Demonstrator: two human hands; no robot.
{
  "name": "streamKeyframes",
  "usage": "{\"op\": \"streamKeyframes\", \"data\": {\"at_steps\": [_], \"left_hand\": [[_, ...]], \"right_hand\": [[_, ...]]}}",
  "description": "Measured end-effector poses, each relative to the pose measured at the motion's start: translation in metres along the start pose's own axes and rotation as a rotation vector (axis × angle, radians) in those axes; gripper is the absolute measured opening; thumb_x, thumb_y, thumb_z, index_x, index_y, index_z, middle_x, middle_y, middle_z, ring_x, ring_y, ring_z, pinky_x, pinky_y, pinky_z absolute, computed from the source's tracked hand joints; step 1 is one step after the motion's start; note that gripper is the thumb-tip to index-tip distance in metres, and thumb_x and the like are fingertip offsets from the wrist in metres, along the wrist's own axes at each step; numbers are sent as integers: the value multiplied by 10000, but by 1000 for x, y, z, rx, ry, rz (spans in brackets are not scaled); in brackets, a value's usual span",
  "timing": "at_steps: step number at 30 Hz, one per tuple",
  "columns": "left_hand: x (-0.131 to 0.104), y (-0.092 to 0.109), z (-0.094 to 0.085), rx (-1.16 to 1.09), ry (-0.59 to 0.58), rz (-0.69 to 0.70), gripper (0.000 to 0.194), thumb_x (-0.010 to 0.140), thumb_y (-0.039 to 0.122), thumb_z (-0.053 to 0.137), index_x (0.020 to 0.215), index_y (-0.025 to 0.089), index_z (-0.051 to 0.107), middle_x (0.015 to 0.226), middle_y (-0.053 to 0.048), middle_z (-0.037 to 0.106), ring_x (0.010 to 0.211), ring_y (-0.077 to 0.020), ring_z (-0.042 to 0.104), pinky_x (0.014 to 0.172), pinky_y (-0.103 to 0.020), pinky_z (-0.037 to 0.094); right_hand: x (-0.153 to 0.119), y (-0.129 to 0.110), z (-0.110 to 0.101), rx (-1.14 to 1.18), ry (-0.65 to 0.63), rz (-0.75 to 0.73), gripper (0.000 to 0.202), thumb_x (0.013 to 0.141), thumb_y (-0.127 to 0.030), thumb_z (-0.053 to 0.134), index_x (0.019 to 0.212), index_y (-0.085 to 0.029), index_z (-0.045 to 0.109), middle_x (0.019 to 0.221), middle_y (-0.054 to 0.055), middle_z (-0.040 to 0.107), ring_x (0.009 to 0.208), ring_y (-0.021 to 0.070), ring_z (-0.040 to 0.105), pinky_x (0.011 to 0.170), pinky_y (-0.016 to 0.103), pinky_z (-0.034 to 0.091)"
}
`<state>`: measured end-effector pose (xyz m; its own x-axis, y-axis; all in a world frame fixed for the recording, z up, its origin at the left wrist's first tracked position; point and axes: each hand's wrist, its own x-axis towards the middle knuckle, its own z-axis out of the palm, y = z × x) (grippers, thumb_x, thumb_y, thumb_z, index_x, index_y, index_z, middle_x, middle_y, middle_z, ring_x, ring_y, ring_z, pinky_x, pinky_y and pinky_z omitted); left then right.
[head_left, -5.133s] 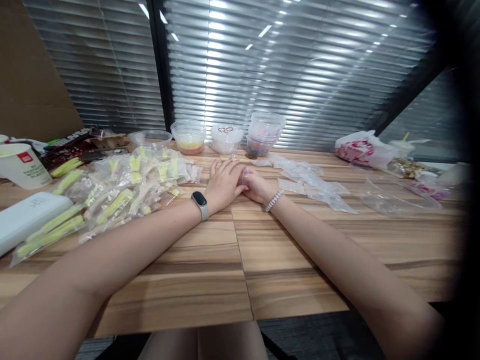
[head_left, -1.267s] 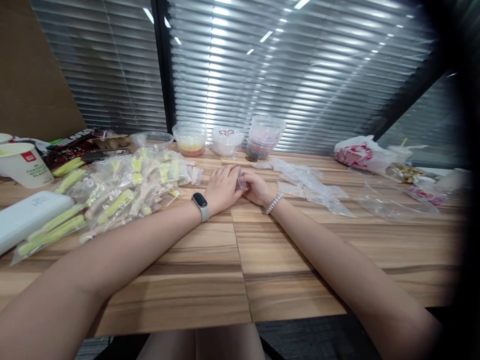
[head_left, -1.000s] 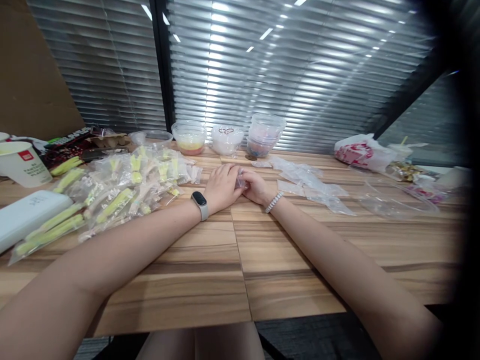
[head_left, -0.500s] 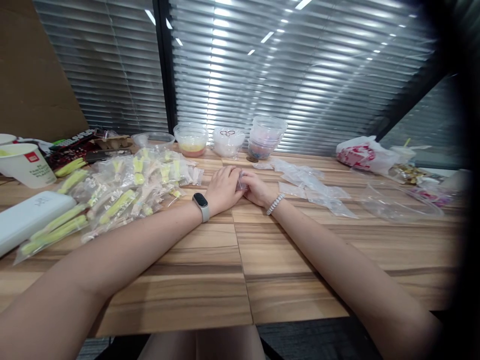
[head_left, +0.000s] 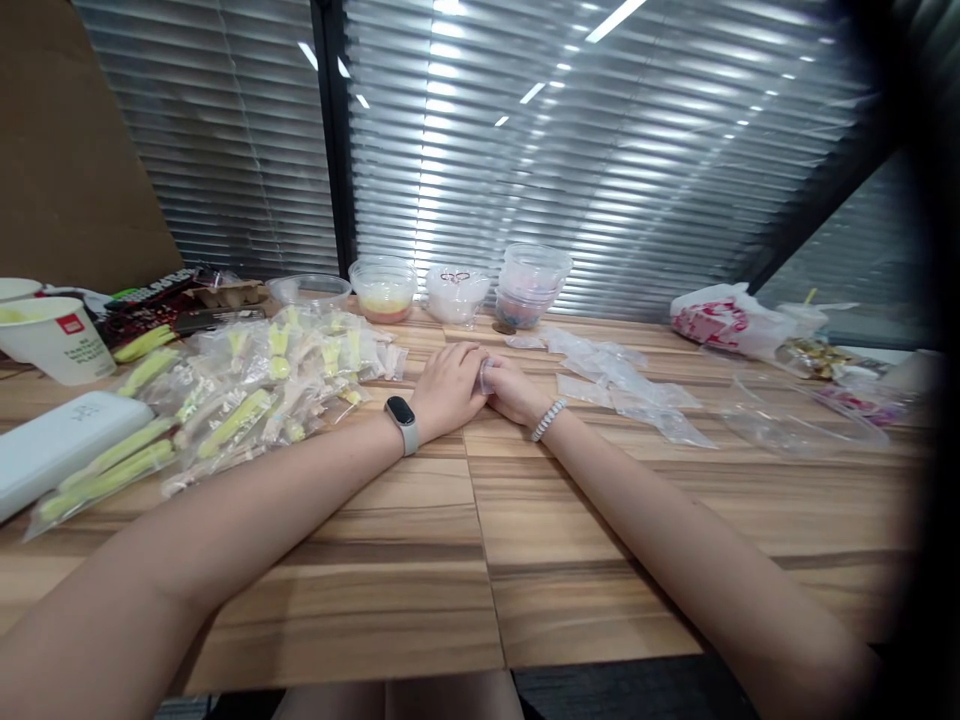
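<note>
My left hand (head_left: 448,385) and my right hand (head_left: 517,389) meet at the middle of the table, fingers curled together. Between them shows a small bit of clear plastic (head_left: 485,376), mostly hidden by the fingers; whether it is a bag or a wrapper I cannot tell. To the left of my left hand lies a heap of clear packets (head_left: 300,365) with yellow and pale pieces inside. Flat clear plastic bags (head_left: 615,370) are spread to the right of my right hand.
Behind my hands stand a tub with yellow contents (head_left: 383,292), a white plastic bundle (head_left: 456,296) and stacked clear tubs (head_left: 531,287). On the left are a paper cup (head_left: 71,340) and a white box (head_left: 71,440); on the right, a clear lid (head_left: 806,415) and a red-and-white bag (head_left: 724,318).
The view has tilted up slightly, so things sit a little lower in the picture. Both hands stay together in the same place, with only slight finger movement.
</note>
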<state>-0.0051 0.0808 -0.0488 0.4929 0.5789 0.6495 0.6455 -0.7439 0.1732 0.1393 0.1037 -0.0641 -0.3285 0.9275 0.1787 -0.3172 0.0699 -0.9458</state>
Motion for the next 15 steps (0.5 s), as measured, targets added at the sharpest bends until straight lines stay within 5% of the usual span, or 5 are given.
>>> {"op": "streamKeyframes", "data": {"at_steps": [15], "left_hand": [[2, 3, -4, 13, 11, -9, 240, 823, 145, 616, 1052, 213, 589, 1196, -47, 580, 1147, -240, 500, 949, -394, 418]], "right_hand": [[-1, 1, -1, -5, -26, -22, 340, 562, -70, 587, 875, -171, 673, 805, 12, 616, 716, 151, 529, 652, 242, 433]]}}
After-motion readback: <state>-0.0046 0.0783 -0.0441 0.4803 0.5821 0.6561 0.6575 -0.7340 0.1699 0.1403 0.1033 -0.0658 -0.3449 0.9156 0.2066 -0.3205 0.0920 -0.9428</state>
